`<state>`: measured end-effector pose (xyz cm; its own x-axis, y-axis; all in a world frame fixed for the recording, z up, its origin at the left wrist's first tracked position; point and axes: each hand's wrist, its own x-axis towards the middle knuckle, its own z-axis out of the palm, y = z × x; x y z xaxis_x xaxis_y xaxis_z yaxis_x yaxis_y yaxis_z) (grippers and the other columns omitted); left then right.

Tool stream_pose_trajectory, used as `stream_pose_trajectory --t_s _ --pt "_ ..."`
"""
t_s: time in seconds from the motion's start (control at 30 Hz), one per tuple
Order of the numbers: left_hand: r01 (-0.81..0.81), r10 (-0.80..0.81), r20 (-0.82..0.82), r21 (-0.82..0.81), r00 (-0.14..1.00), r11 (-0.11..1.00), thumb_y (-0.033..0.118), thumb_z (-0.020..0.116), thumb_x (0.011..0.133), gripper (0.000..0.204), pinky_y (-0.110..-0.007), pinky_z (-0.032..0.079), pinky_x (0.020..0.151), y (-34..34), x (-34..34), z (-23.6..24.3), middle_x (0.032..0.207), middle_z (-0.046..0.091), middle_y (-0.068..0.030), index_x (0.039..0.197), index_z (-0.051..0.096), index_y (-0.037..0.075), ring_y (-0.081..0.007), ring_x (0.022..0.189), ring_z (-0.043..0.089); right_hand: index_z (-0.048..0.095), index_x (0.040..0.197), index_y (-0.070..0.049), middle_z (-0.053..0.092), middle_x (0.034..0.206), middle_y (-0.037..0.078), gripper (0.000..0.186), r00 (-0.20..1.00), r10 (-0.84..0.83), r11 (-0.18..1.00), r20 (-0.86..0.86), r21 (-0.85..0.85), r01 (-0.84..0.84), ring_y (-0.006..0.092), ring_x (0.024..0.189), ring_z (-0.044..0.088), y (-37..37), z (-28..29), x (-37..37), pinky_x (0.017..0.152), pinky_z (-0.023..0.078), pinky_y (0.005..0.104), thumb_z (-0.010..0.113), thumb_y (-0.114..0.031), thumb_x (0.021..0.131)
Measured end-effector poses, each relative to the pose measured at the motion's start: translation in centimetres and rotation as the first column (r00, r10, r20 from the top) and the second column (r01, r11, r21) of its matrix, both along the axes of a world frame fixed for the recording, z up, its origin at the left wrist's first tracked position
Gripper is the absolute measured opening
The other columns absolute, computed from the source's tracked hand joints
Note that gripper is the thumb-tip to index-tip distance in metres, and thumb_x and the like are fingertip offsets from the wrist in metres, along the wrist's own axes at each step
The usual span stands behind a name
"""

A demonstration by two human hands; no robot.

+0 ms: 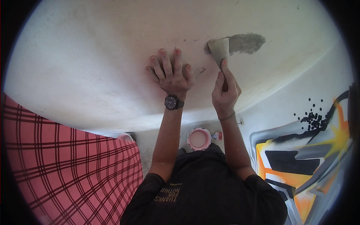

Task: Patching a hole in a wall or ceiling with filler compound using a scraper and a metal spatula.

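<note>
My left hand (171,75) lies on the pale curved wall surface (112,45), fingers spread, holding nothing; a dark watch (171,101) circles that wrist. To its right, my right hand (225,88) grips a putty knife (217,48), fingers wrapped round the handle, most of which they hide. The broad metal blade rests over the left end of a rough grey patch (247,43) on the surface. Small dark marks dot the area between my hands and above them.
Below, a paint-smeared pink bucket (197,138) stands on the floor beside a paintbrush (218,136). Another pink container (125,137) is partly hidden at left. Pink plaid fabric (71,157) fills the lower left. A painted graffiti wall (288,161) rises at the right.
</note>
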<state>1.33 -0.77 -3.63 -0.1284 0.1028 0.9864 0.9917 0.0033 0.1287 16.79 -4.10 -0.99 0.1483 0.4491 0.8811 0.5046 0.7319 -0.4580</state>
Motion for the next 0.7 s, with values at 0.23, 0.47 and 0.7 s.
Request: stream_pose_trajectory --t_s 0.23,0.47,0.7 --pt "-0.007 0.007 0.000 -0.002 1.000 1.000 0.044 0.042 0.098 0.051 -0.059 0.013 0.120 0.0 -0.3 -0.1 0.157 0.037 -0.0121 0.141 0.056 0.021 -0.0385 0.148 0.025 0.064 0.127 -0.003 0.072 0.096 0.011 0.036 1.000 -0.004 1.000 -0.001 0.003 0.004 0.0141 0.059 0.059 -0.4 -0.4 -0.4 0.048 0.046 0.0271 0.060 0.005 0.092" --pt "-0.015 0.015 0.002 -0.020 1.000 1.000 0.044 0.042 0.098 0.051 -0.059 0.013 0.120 -0.2 -0.3 -0.2 0.157 0.037 -0.0127 0.142 0.056 0.021 -0.0394 0.147 0.025 0.062 0.125 0.005 0.069 0.120 0.020 0.030 0.998 0.059 0.986 0.004 -0.156 -0.057 0.0247 0.089 0.073 -1.0 -0.3 -0.2 0.071 0.056 0.0308 0.056 0.002 0.096" --pt "-0.002 0.002 0.012 -0.041 1.000 0.999 0.044 0.042 0.098 0.051 -0.059 0.012 0.120 -0.4 -0.7 -0.2 0.157 0.037 -0.0127 0.142 0.056 0.021 -0.0392 0.148 0.024 0.062 0.127 0.001 0.071 0.113 0.017 0.033 0.998 0.057 0.990 -0.006 -0.130 -0.057 0.0189 0.076 0.068 -1.4 -0.6 -0.4 0.060 0.052 0.0285 0.057 0.004 0.095"
